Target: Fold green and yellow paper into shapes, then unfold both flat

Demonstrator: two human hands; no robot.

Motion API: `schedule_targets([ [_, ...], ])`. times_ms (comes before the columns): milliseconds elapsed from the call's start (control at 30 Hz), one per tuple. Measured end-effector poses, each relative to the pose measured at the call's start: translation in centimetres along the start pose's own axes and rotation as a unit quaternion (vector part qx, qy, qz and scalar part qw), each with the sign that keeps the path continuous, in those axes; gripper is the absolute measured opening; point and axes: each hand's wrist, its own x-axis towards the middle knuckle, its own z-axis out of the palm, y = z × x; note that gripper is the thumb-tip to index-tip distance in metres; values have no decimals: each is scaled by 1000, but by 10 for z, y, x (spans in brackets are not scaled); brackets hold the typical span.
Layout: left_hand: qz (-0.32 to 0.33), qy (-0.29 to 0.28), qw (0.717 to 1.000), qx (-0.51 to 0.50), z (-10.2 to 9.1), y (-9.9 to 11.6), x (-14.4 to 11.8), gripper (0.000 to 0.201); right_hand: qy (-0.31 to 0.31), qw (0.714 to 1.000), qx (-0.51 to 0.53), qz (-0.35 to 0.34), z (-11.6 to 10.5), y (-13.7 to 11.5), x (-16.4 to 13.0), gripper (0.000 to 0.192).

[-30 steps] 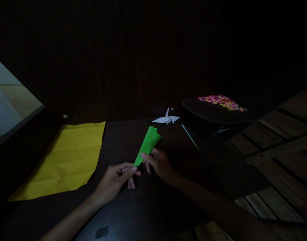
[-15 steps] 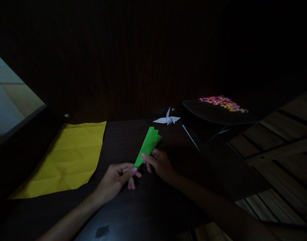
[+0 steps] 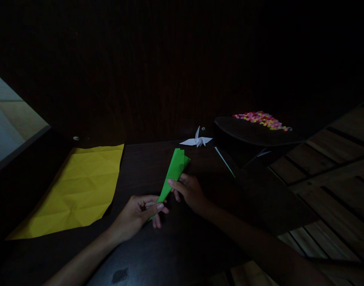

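Note:
A folded green paper [image 3: 173,170], narrow at its lower end and wider with stepped layers at the top, is held slanting above the dark table. My left hand [image 3: 140,212] pinches its lower tip between thumb and fingers. Higher up, my right hand [image 3: 189,192] grips the right edge, thumb on the front face and fingers behind. Just beyond the green paper stands a white paper crane [image 3: 197,141]. A creased yellow sheet [image 3: 80,186] lies flat to the left of my hands.
A thin strip of paper [image 3: 225,162] lies right of the crane. Many small colourful pieces [image 3: 262,120] are heaped on a dark curved shelf [image 3: 250,136] at the back right. A dark panel [image 3: 158,71] rises behind the table, and wooden slats [image 3: 343,186] show at the right.
The green paper's narrow end has shifted down and left with my left hand, and a bit of its tip now shows below the thumb. The whole view has shifted slightly.

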Motion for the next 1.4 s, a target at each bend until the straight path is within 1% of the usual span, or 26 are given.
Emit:
schedule_targets([
  [167, 6, -10, 1000, -6, 0, 0, 0, 39, -2, 1000, 13, 13, 1, 1, 1, 33],
  [400, 16, -8, 1000, -16, 0, -5, -2, 32, -9, 1000, 11, 2, 2, 0, -1, 31],
  [533, 14, -12, 999, -28, 1, -1, -3, 33, -7, 1000, 16, 9, 3, 0, 0, 34],
  [633, 3, -13, 998, -58, 3, 4, -2, 34, -9, 1000, 20, 20, 4, 1, 1, 36],
  [767, -5, -16, 997, -80, 4, 8, -2, 35, -43, 999, 7, 32, 5, 3, -2, 36],
  [867, -4, -17, 997, -76, 3, 7, -2, 35, -82, 996, -11, 28, 6, 2, -5, 37],
  [933, -1, -14, 997, -72, 4, 7, -1, 35, -92, 995, -21, 20, 7, 2, -6, 39],
  [1133, -5, -3, 999, -41, 7, 6, -2, 39, -81, 996, -41, -13, 3, 1, -5, 44],
  [1300, -1, -8, 999, -41, 7, 3, -2, 36, -63, 996, -57, -17, -2, 0, -3, 45],
  [1400, 1, -15, 999, -48, 6, 1, -2, 38, -57, 997, -46, -7, -2, -2, -3, 45],
])
